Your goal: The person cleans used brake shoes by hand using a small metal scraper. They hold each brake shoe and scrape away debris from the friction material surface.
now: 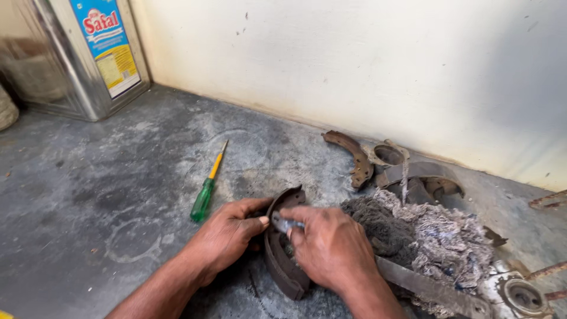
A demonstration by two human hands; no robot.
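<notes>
Left hand (227, 233) clasps curved brake shoe (280, 260) rim on floor (88, 195); right hand (331, 248) pinches small metal piece (284, 224) against it.

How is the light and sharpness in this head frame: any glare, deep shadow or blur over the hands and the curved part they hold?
Head view: soft, even daylight, no harsh shadows; left hand, right hand and curved brake shoe fairly sharp; mild glare on the metal tin top left; wall bright but not blown; slight wide-angle stretch at the edges.

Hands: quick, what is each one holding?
Left hand: closed on the curved brake shoe.
Right hand: closed, pinching a small grey piece.
</notes>
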